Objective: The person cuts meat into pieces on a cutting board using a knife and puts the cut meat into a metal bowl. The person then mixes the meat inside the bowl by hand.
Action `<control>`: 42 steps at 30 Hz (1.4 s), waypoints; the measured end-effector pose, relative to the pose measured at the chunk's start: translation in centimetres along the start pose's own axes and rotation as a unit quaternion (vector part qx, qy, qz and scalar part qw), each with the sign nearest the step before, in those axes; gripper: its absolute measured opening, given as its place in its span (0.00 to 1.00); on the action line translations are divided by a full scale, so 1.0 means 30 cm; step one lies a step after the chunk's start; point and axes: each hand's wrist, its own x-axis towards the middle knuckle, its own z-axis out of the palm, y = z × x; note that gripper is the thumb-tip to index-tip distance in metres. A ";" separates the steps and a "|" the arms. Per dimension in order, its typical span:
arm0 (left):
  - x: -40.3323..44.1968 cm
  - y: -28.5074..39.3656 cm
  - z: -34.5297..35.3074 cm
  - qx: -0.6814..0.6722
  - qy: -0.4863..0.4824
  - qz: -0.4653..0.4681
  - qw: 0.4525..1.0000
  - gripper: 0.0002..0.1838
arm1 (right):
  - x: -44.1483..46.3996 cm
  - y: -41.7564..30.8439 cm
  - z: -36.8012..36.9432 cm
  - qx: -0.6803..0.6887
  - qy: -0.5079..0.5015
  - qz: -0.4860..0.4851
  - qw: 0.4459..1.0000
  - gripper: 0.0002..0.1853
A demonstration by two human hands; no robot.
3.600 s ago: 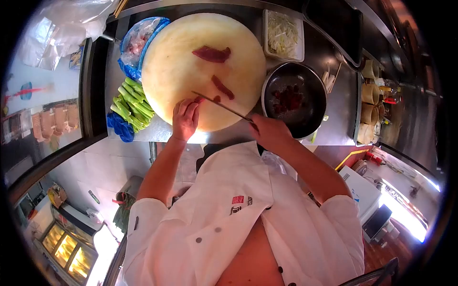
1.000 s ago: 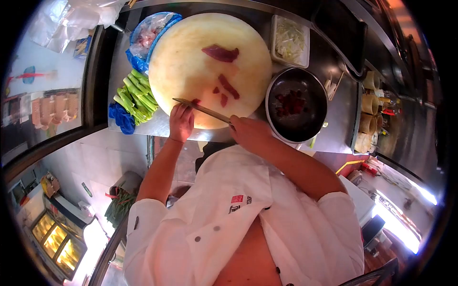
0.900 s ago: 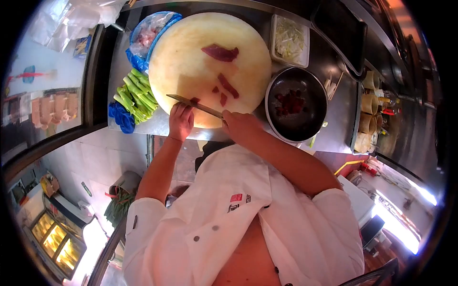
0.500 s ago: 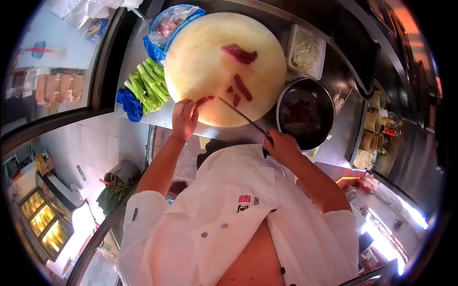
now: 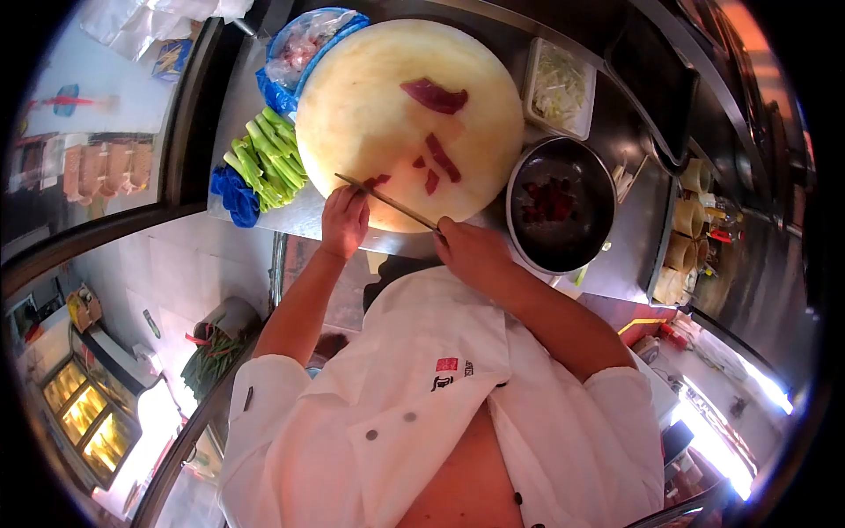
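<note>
A small piece of red meat [image 5: 378,180] lies just beside the blade of a knife [image 5: 398,208], near the front edge of a round cutting board [image 5: 352,106]. The right hand [image 5: 471,253] is closed around the handle; the left hand [image 5: 346,216] has its fingers bent beside the blade, its hold on any meat impossible to tell. Farther back lie 1 large chunk [image 5: 436,95], 1 strip [image 5: 443,158] and 2 bits [image 5: 431,182]. A dark pan [image 5: 563,246] and green stalks [image 5: 268,158] flank the board on the worktop [image 5: 620,264].
</note>
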 end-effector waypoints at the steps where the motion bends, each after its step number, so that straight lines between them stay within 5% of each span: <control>1: 0.005 0.002 0.000 -0.009 0.003 0.001 1.000 0.15 | 0.013 0.000 0.014 -0.008 0.014 -0.004 1.000 0.13; 8: 0.026 0.017 -0.016 -0.026 -0.015 -0.024 0.999 0.13 | 0.100 0.008 0.079 -0.002 0.023 -0.005 1.000 0.14; 15: 0.039 0.060 0.008 -0.021 0.032 -0.088 0.995 0.10 | -0.143 0.228 0.066 0.071 0.009 0.027 0.997 0.14; 18: 0.079 0.111 0.031 -0.076 0.050 -0.136 0.986 0.13 | -0.176 0.259 0.079 0.112 0.047 0.074 0.990 0.13; 20: 0.120 0.144 0.018 -0.279 0.010 -0.135 0.951 0.15 | -0.191 0.240 0.051 0.133 0.119 0.081 0.981 0.13; 25: 0.225 0.023 -0.003 -0.308 0.075 -0.222 0.922 0.11 | -0.223 0.244 0.051 0.133 0.185 0.074 0.971 0.13; 28: 0.396 -0.015 -0.033 -0.277 0.021 -0.219 0.935 0.09 | -0.214 0.221 0.035 0.103 0.133 0.071 0.983 0.14; 30: 0.511 -0.021 -0.008 -0.273 -0.149 -0.139 0.940 0.10 | -0.189 0.200 0.041 0.069 0.067 0.079 0.992 0.15; 31: 0.566 0.013 -0.006 -0.274 -0.150 -0.138 0.940 0.10 | -0.168 0.192 0.059 0.060 0.050 0.055 0.995 0.16; 33: 0.663 0.119 0.015 -0.044 -0.336 0.099 0.936 0.15 | -0.127 0.162 0.078 0.049 0.037 0.031 0.998 0.16; 42: 0.681 0.174 0.147 0.044 -0.463 0.139 0.874 0.15 | -0.067 0.105 0.095 0.083 0.025 0.020 0.996 0.17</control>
